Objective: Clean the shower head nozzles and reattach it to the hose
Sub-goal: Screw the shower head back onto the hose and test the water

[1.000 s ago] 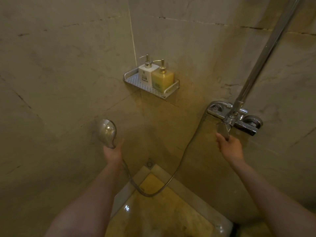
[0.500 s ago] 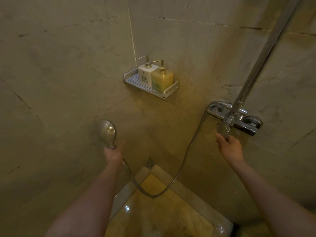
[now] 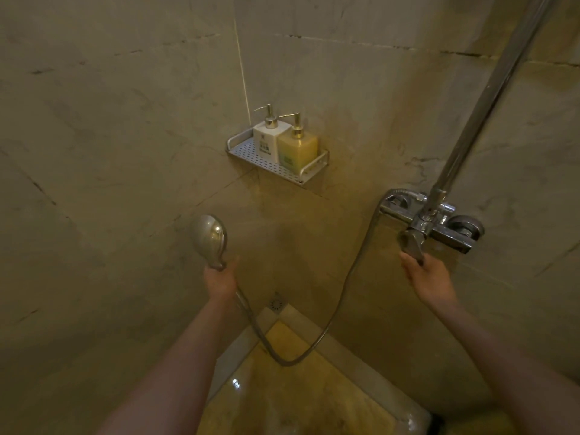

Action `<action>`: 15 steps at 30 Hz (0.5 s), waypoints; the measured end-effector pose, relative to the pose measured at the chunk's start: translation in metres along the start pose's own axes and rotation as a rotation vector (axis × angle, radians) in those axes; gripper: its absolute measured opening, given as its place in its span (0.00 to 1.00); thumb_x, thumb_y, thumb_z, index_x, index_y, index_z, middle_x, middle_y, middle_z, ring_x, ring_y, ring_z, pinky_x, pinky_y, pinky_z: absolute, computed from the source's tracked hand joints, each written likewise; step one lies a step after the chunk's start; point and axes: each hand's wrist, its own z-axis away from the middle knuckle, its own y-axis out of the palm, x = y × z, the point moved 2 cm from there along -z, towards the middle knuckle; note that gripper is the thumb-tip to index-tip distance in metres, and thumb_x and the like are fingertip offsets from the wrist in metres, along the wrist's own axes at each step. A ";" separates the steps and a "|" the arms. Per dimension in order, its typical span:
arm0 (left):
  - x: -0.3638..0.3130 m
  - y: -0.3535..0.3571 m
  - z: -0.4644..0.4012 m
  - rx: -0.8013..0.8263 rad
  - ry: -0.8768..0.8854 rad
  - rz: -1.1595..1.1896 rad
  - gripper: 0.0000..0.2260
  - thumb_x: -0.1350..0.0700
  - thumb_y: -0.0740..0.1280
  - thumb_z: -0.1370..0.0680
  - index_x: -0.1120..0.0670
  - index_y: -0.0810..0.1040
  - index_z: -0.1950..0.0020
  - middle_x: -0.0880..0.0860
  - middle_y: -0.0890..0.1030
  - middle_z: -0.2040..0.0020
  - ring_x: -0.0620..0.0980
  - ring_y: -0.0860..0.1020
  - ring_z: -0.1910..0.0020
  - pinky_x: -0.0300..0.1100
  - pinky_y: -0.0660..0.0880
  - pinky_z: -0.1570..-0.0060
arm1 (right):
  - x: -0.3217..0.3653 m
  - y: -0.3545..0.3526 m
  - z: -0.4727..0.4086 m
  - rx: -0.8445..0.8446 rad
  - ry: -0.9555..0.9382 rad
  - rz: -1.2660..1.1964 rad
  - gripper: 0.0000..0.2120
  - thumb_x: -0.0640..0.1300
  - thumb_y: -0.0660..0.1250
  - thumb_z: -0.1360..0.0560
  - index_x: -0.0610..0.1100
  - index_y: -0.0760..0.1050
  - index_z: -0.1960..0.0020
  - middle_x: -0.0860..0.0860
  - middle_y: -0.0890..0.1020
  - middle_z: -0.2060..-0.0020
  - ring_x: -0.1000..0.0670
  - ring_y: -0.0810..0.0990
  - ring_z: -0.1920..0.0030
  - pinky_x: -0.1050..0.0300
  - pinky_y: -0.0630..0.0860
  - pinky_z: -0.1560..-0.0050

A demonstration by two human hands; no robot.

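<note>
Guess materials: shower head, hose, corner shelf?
Shower head: mirror chrome finish with bright highlights; plated plastic or metal, cannot tell. Hose: grey metallic sheen, probably a flexible metal sheath; ribbing too fine to confirm. Corner shelf: matte silver perforated sheet, likely aluminium.

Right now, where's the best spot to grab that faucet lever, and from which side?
Grip the faucet lever at its free lower end, coming from below. It slopes down and out from the mixer body, so the tip likely gives the most leverage. The right hand is there already, fingers on the tip.
</note>
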 end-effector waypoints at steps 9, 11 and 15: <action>-0.018 -0.005 0.017 0.093 -0.028 -0.076 0.19 0.45 0.75 0.32 0.58 0.76 0.55 0.56 0.76 0.65 0.54 0.75 0.66 0.47 0.72 0.62 | -0.007 -0.011 -0.008 0.073 -0.087 0.048 0.17 0.51 0.65 0.20 0.44 0.74 0.64 0.48 0.78 0.71 0.48 0.75 0.69 0.52 0.71 0.65; -0.030 -0.004 0.032 0.138 -0.034 -0.082 0.21 0.45 0.72 0.38 0.59 0.76 0.55 0.56 0.76 0.65 0.52 0.73 0.68 0.43 0.70 0.66 | -0.002 -0.013 -0.006 0.087 -0.074 0.066 0.14 0.50 0.65 0.20 0.43 0.76 0.61 0.47 0.80 0.68 0.47 0.78 0.65 0.54 0.71 0.64; -0.071 0.007 0.076 0.250 -0.030 -0.037 0.09 0.59 0.68 0.25 0.58 0.71 0.50 0.59 0.76 0.58 0.49 0.74 0.66 0.41 0.68 0.72 | -0.011 -0.019 -0.013 0.160 0.046 0.238 0.17 0.55 0.70 0.25 0.46 0.76 0.42 0.49 0.81 0.48 0.44 0.80 0.46 0.50 0.75 0.47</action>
